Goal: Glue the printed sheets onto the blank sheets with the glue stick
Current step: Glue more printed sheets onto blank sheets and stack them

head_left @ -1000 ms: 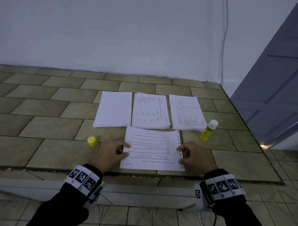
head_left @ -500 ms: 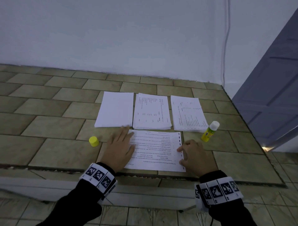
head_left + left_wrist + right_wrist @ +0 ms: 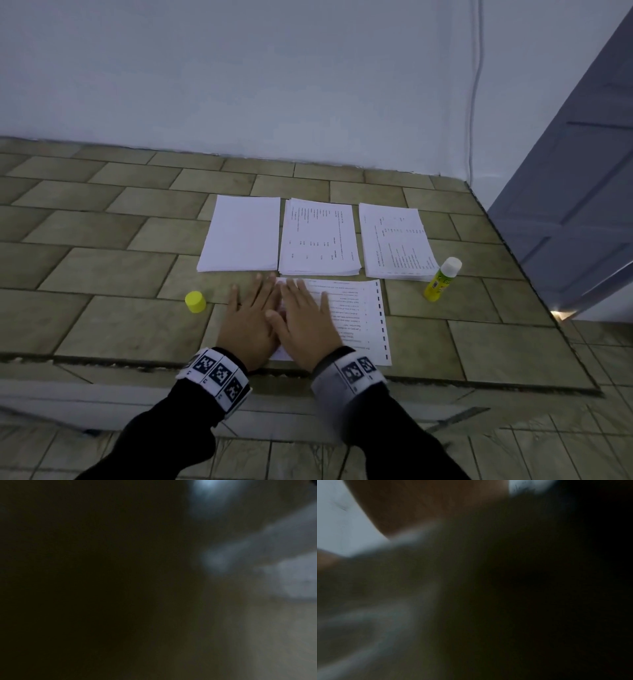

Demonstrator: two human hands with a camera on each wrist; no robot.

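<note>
A printed sheet (image 3: 359, 315) lies flat on the tiled ledge near its front edge. My left hand (image 3: 251, 315) and right hand (image 3: 305, 317) lie side by side, flat, fingers straight, pressing on the sheet's left half. Beyond it sit three stacks: blank sheets (image 3: 241, 236) on the left, printed sheets (image 3: 320, 240) in the middle and more printed sheets (image 3: 395, 241) on the right. An uncapped yellow glue stick (image 3: 442, 279) stands right of the sheet. Its yellow cap (image 3: 195, 301) sits to the left. Both wrist views are dark and blurred.
The tiled ledge (image 3: 102, 267) runs back to a white wall (image 3: 239, 85), with a step down at its front edge. A grey door (image 3: 575, 205) stands at the right. A thin cable (image 3: 474, 89) runs down the wall corner.
My left hand flattened and slid onto the sheet's left part. My right hand left the sheet's right edge and moved left to lie flat beside the left hand.
</note>
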